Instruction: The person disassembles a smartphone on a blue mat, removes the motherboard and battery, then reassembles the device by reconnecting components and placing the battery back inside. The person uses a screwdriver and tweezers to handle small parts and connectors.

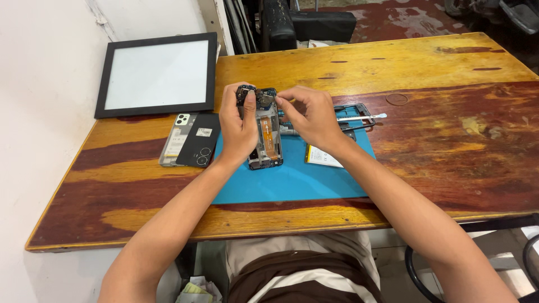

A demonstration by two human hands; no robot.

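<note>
A wooden table (426, 73) carried a blue mat (292, 179); on the mat stood an opened phone (266, 137) (back removed); the left hand (237, 126) gripped its upper left side; the right hand (311, 118) pinched at its top edge.

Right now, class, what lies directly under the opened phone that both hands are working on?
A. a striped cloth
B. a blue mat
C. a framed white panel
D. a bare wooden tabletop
B: the opened phone, held by the left hand and right hand, rests on the blue mat.
</note>
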